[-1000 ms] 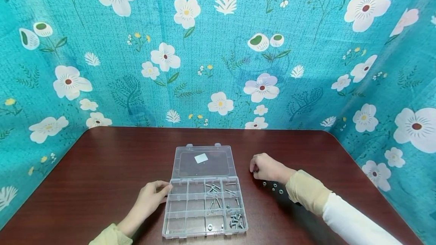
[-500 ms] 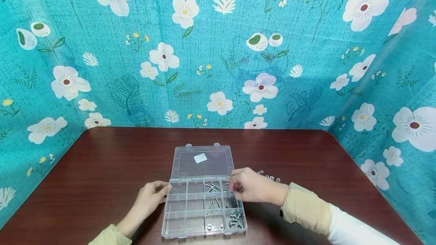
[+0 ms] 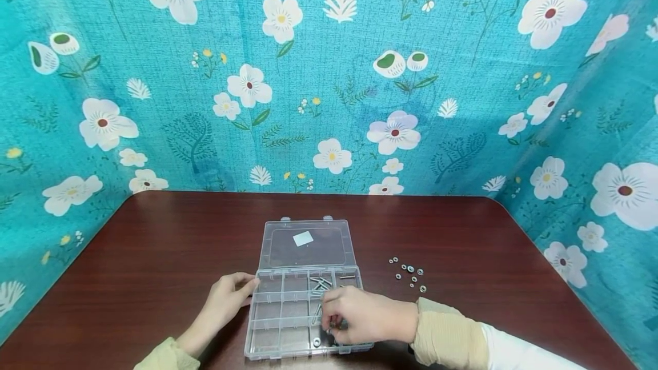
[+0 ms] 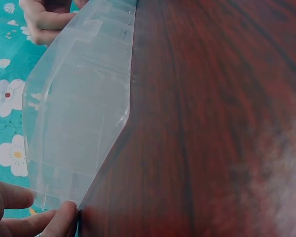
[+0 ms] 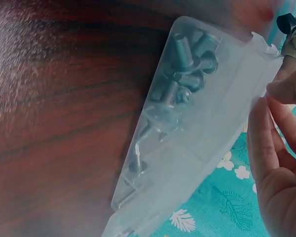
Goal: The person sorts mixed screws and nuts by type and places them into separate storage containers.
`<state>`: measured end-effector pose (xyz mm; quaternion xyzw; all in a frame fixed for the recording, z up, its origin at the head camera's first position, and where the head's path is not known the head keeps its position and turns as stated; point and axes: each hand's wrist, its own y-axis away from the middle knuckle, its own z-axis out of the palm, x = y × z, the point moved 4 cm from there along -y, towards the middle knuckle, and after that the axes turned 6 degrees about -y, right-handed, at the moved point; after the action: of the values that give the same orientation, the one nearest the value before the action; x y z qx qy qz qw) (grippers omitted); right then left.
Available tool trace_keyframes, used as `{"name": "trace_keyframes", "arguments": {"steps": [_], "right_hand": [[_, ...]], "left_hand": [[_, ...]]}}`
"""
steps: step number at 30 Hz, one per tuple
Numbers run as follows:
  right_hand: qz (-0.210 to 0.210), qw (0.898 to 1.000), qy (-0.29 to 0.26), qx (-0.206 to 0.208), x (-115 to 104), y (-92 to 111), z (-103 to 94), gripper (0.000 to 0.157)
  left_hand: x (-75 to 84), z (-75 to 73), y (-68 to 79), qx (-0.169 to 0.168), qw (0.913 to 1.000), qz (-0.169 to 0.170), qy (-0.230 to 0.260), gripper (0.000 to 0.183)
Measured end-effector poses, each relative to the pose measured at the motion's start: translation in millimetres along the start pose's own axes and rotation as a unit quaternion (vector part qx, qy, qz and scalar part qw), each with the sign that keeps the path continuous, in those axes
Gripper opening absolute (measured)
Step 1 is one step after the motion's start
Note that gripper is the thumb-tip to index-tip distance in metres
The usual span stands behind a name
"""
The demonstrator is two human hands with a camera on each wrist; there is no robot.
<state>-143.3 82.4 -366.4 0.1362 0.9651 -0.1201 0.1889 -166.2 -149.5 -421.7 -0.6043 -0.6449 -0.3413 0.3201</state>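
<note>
A clear plastic compartment box (image 3: 264, 353) lies on the table with its lid (image 3: 277, 250) folded back. My left hand (image 3: 228, 298) pinches the box's left rim, thumb above and fingers along the outer wall. Above the front compartments, my right hand (image 3: 354, 316) has its fingertips pinched together; a small shiny piece, apparently a nut, shows between them, mostly hidden. Below these fingertips lies a ring-shaped nut (image 3: 316, 342) in a front compartment. Screws (image 3: 321, 284) fill compartments behind it, and thicker bolts (image 5: 187, 64) show through the wall in the right wrist view.
Several loose nuts (image 3: 410, 269) are scattered on the dark wooden table (image 3: 462, 233) right of the box. A turquoise flowered cloth (image 3: 329, 101) hangs behind and beside the table. The box's left compartments hold no visible parts.
My right hand has moved from beside the loose nuts leftward and toward me, over the box's front compartments. The left hand and the box have stayed in place.
</note>
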Motion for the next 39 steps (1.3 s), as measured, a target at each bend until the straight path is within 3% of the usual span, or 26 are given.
{"name": "trace_keyframes", "arguments": {"steps": [10,16,33,39], "right_hand": [[0.027,0.998,0.053,-0.014,11.8,10.1,-13.1,0.014],[0.077,0.996,0.036,0.0,32.1,26.3,-27.8,0.017],[0.223,0.972,0.065,0.028,97.9,70.1,-50.6,0.024],[0.247,0.967,0.058,0.037,115.0,80.4,-52.6,0.026]], "left_hand": [[0.2,0.4,-0.5,0.003,1.0,0.0,-0.001,0.025],[1.6,0.7,-0.4,-0.002,1.0,0.001,0.006,0.025],[0.2,0.3,0.3,-0.003,1.0,-0.004,0.0,0.027],[0.3,0.6,0.4,-0.003,1.0,-0.003,0.004,0.026]]}}
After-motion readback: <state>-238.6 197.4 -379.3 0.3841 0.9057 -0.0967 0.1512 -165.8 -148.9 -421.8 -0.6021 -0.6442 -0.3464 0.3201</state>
